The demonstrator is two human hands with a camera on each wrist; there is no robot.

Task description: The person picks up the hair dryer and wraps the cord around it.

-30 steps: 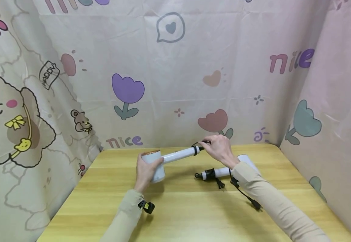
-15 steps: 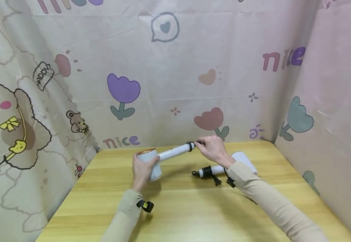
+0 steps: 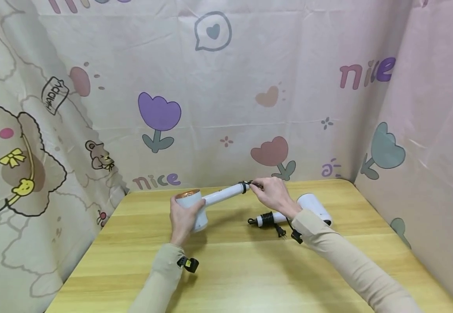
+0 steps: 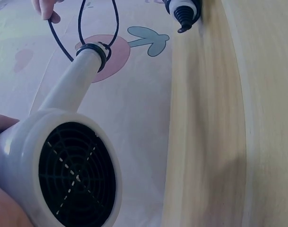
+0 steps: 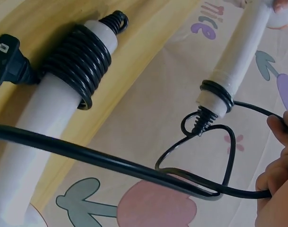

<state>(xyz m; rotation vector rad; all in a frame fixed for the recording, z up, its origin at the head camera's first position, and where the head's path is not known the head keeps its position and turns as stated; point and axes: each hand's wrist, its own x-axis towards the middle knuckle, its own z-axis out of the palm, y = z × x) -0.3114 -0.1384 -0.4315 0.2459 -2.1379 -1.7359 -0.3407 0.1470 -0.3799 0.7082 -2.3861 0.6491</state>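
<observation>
My left hand grips the barrel of a white hair dryer, held above the table with its handle pointing up and right. The black vent grille faces the left wrist camera. At the handle's end my right hand pinches the dryer's black cord. A few turns of cord circle the handle's end, with loose loops below them. A second white hair dryer lies on the table beneath my right forearm. Its cord is coiled tightly round its handle.
The second dryer's two-pin plug lies beside its handle. Under both dryers is a wooden table. A printed cloth hangs behind the table and along both sides. A small black camera sits on my left wrist.
The view has shifted slightly. My right hand stays at the handle's end, its cord moving a little. The cord's dangling plug at the right has slipped from sight behind my right arm.
</observation>
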